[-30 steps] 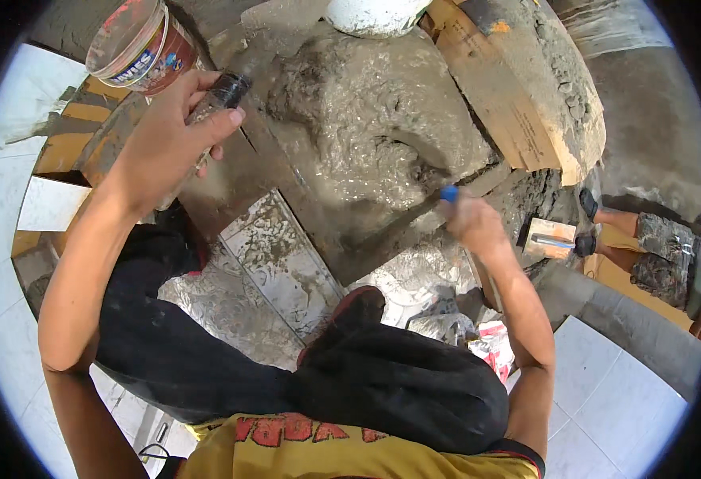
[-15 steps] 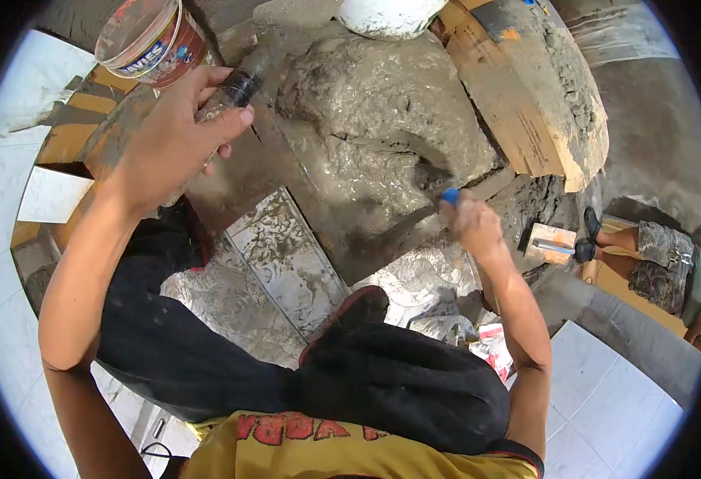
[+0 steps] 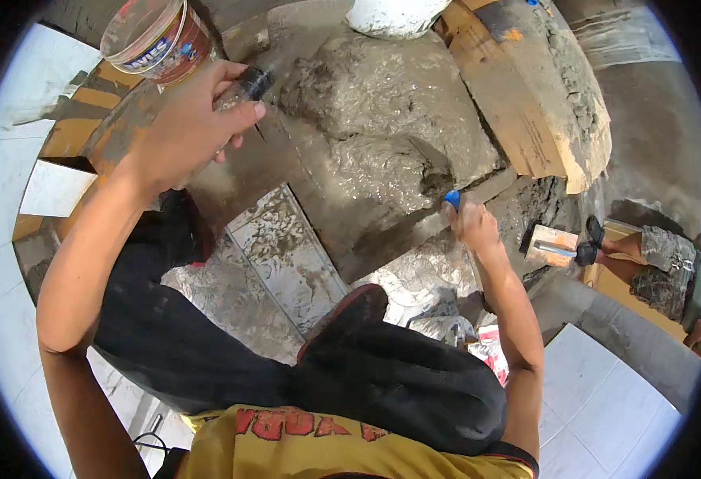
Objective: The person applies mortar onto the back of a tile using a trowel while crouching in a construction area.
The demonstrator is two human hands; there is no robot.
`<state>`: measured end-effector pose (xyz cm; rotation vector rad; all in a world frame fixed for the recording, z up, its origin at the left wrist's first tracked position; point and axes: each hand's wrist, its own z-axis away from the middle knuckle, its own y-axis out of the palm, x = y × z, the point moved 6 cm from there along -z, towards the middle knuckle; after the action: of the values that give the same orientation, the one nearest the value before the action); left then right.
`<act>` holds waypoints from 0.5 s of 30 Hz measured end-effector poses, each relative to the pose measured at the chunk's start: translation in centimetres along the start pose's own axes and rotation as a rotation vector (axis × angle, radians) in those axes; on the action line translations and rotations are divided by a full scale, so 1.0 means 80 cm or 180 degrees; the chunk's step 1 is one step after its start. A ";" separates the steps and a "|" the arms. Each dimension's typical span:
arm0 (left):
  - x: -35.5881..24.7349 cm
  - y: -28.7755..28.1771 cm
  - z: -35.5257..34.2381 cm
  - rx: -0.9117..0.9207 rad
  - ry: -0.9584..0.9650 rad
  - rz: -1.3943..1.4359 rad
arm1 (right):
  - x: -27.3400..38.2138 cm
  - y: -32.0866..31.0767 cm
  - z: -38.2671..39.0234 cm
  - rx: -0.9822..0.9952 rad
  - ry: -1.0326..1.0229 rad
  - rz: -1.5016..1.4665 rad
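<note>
My left hand [image 3: 187, 128] is closed on a grimy cylindrical object [image 3: 250, 84] with a black end, held raised at the upper left beside a red-brown bucket [image 3: 183, 60]. My right hand [image 3: 474, 223] grips a blue-handled tool [image 3: 452, 199] at the lower right edge of a mound of wet grey mortar [image 3: 382, 104]. The tool's head is sunk or hidden in the mix, where a dark hollow shows. A long tile smeared with mortar [image 3: 282, 255] lies below the mound, between my legs and the mix.
A white bucket [image 3: 390, 16] stands at the top. Torn cardboard [image 3: 510, 120] borders the mix. A float [image 3: 550, 247] lies at the right beside another person's feet and legs in camouflage shorts [image 3: 661, 271]. Tiles [image 3: 55, 188] are at the left, more [image 3: 582, 391] at lower right.
My left hand has moved a little up and right with its object. My right hand has shifted slightly at the mortar's edge, and the hollow's shape has changed. The other person's feet have moved slightly.
</note>
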<state>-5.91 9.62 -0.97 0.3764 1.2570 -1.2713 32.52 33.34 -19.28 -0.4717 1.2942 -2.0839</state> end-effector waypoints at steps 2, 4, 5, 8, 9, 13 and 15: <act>0.004 -0.002 -0.001 -0.0004 -0.0019 0.0039 | 0.052 -0.011 0.015 -0.0621 -0.1016 -0.0229; 0.000 0.009 -0.008 0.0054 0.0015 0.0119 | 0.107 0.022 -0.015 -0.0072 -0.0981 -0.0182; -0.001 0.013 -0.010 0.0085 0.0012 0.0083 | 0.155 0.029 -0.029 0.0004 -0.1109 -0.0208; -0.009 0.029 -0.015 0.0109 0.0059 0.0115 | 0.160 0.024 -0.064 0.0166 -0.1087 -0.0128; -0.010 0.027 -0.016 0.0086 0.0084 0.0131 | 0.151 0.025 -0.071 0.0250 -0.0969 -0.0075; 0.005 0.009 -0.009 0.0065 0.0128 0.0082 | 0.041 0.029 -0.049 0.0280 -0.0223 -0.0167; 0.014 -0.008 -0.003 -0.0041 -0.0015 0.0104 | 0.027 0.021 -0.016 0.0258 -0.0084 -0.0221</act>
<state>-6.78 9.03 -1.73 0.3831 1.2498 -1.2352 30.70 32.20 -21.42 -0.5134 1.1887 -2.1710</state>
